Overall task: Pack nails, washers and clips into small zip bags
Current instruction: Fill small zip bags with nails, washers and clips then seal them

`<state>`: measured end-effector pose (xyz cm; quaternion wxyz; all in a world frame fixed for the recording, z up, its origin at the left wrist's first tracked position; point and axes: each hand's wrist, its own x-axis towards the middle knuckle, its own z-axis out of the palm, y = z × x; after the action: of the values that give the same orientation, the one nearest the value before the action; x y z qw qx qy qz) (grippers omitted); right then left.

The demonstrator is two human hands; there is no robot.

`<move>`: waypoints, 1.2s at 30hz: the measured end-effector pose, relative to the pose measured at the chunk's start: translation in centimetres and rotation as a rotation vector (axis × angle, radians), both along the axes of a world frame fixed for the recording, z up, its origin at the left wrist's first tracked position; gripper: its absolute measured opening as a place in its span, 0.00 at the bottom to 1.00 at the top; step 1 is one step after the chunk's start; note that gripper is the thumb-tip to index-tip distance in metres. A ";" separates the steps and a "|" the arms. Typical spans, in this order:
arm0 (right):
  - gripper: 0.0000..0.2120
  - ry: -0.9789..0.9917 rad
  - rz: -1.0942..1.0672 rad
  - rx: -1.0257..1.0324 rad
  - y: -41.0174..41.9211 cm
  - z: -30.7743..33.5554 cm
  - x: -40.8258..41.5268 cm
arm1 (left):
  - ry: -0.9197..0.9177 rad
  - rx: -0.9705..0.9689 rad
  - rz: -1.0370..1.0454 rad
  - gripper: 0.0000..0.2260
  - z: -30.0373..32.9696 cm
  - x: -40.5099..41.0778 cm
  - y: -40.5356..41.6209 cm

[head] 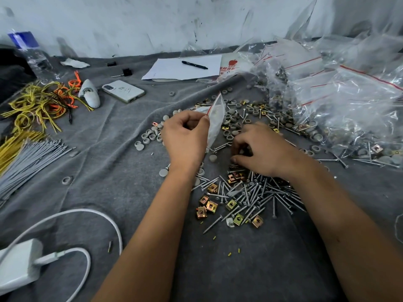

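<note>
The left hand (185, 136) pinches a small bag (214, 120) by its red-striped mouth, long axis tilted up and away. The right hand (259, 149), just beside its lower end, curls over the washers (234, 127) (what it grips, I cannot tell). The bag looks clear, nearly empty.

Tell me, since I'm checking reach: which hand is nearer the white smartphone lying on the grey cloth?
Left. The left hand, holding a small clear zip bag, is right of the white smartphone and closer to the viewer; the right hand lies farther right.
</note>
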<state>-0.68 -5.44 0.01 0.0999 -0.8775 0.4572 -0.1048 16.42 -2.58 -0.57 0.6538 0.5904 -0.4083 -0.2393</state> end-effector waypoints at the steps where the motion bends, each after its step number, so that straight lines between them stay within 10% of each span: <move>1: 0.08 0.036 0.011 -0.001 0.1 0.0 0.0 | -0.006 0.001 -0.001 0.03 0.0 0.0 0.0; 5: 0.11 0.050 0.005 -0.066 0.2 -0.3 0.5 | -0.034 0.006 -0.011 0.04 -0.2 -0.1 0.0; 14: 0.06 -0.918 -0.161 -0.050 0.4 0.5 0.2 | -0.405 0.135 -0.239 0.02 -0.9 -1.0 0.0; 36: 0.08 -0.851 -0.193 -0.190 0.2 0.0 -0.2 | -0.134 0.099 -0.063 0.05 -0.6 -0.5 -0.5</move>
<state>-0.89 -5.23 -0.02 0.1879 -0.7148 0.4436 -0.5069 15.94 -3.04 -1.12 0.5873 0.6235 -0.4572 -0.2395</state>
